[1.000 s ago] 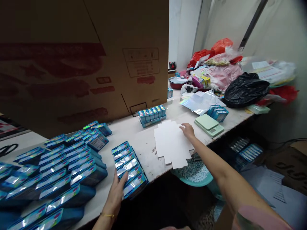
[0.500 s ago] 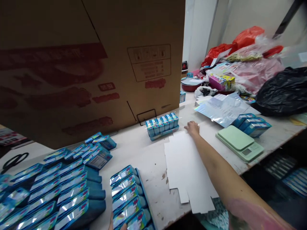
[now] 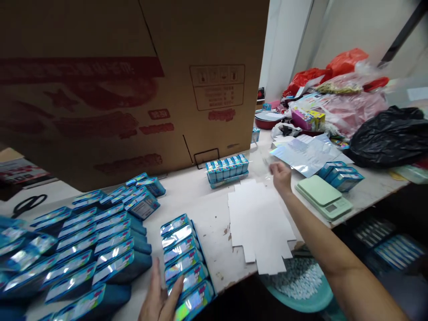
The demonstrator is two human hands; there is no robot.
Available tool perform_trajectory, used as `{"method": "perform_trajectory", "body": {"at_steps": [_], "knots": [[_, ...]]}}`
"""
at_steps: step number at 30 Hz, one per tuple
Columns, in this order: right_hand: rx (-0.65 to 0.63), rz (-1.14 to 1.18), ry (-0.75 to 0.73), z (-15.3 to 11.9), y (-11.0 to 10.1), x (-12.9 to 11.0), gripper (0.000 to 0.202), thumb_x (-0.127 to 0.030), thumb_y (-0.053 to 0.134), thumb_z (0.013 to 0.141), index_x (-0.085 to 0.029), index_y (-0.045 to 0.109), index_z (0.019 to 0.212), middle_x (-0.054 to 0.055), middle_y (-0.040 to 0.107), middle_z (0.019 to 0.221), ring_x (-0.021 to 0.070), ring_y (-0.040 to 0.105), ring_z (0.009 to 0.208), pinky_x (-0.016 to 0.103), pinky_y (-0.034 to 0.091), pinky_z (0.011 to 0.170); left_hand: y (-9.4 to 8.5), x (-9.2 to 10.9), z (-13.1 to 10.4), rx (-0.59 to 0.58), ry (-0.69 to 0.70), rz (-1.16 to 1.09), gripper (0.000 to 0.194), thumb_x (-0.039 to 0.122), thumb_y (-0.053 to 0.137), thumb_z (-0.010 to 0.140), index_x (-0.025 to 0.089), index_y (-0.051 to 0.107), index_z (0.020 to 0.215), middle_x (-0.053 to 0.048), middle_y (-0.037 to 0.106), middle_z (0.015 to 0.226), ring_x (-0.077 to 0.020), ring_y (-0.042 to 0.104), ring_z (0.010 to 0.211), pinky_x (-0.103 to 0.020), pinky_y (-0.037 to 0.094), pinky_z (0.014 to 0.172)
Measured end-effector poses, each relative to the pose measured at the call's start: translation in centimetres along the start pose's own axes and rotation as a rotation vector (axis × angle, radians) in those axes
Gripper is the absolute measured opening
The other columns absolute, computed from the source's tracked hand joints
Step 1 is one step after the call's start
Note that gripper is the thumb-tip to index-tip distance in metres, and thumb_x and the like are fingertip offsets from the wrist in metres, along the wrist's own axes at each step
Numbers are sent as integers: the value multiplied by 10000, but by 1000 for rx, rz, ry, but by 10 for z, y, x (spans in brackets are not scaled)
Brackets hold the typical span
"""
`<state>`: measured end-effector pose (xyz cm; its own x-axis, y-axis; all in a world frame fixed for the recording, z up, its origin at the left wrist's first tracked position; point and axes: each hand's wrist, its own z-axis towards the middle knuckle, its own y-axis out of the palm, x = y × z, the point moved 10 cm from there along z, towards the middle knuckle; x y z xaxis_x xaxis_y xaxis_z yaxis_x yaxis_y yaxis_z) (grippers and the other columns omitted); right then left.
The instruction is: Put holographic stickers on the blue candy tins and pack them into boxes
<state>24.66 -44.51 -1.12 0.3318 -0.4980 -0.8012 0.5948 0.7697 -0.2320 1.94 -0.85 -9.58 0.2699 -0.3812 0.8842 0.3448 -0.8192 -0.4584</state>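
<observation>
My left hand is at the bottom centre, thumb and fingers apart, beside a tray of blue packs and touching its near left side. My right hand is closed round the end of a clear, blurred plastic piece, right of the white flat cards. Behind the cards, against the carton, stands another filled blue tray with a clear strip across it. Many blue packs lie in rows at the left.
A large brown carton rises at the back. Black scissors lie far left. A green scale, blue boxes and a black bag are at the right. A teal basin of small pale pieces sits below the table edge.
My right hand has moved slightly right, away from the cards, with the clear plastic. More of my left hand has come into view beside the near tray. The camera view has shifted.
</observation>
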Motion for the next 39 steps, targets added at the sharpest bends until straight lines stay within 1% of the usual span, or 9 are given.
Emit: {"method": "perform_trajectory", "body": {"at_steps": [3,6,9,12,18,22,27,32,39], "knots": [[-326,111,-150,-79,27,-89,240,-405,479,785,-205,576,694,-8,540,576,122,491,518,243,398,529,6,51,-13,-34,152,-51,598,480,607,621,225,472,1144,-65,437,1273,-278,377,1187,-392,274,1026],[-614,114,-402,-172,55,-166,228,-370,472,811,-225,597,688,19,586,648,136,533,601,250,415,586,51,60,-34,-376,-124,-347,552,507,526,699,211,430,1154,-93,545,1114,-234,576,921,-381,488,775],[-854,21,-640,-250,72,-209,251,-311,407,852,-204,607,745,32,590,665,133,543,623,233,413,586,71,58,-49,-477,-320,-612,405,438,525,734,176,473,1039,-62,606,883,-149,607,689,-298,515,608],[-993,-84,-747,-293,74,-222,213,-235,386,863,-174,582,921,56,608,818,135,555,756,223,412,653,57,43,-45,-361,-361,-707,204,278,531,752,147,498,904,-26,602,732,-92,571,537,-252,506,536],[-936,-339,-717,-300,71,-222,159,-215,461,828,-170,571,723,24,587,714,123,529,686,215,360,603,15,28,-46,-186,-255,-751,277,299,517,756,148,469,983,-98,597,954,-143,615,728,-235,501,534],[-898,-354,-694,-299,82,-230,159,-253,520,794,-159,553,671,22,583,688,121,513,662,216,332,580,-4,52,-55,-205,114,-489,674,385,628,650,232,314,1226,-71,554,1031,-134,593,730,-274,503,596],[-1008,-325,-613,-305,97,-228,153,-246,564,752,-154,559,629,8,576,632,107,487,587,209,299,532,-14,71,-68,-186,516,-24,267,307,613,671,176,603,904,-51,586,895,-134,562,737,-253,470,657],[-1118,-198,-540,-305,98,-237,320,-344,477,816,-154,516,560,-23,516,534,84,451,516,188,283,492,-30,63,-67,-29,530,93,217,209,455,775,170,620,911,-54,624,828,-136,570,727,-255,464,665],[-790,-622,-860,-304,61,-266,138,-180,449,809,-178,582,771,45,588,721,153,533,668,248,320,601,-56,61,-71,204,502,-100,263,219,405,815,166,599,983,-63,622,846,-126,585,711,-264,489,689]]}}
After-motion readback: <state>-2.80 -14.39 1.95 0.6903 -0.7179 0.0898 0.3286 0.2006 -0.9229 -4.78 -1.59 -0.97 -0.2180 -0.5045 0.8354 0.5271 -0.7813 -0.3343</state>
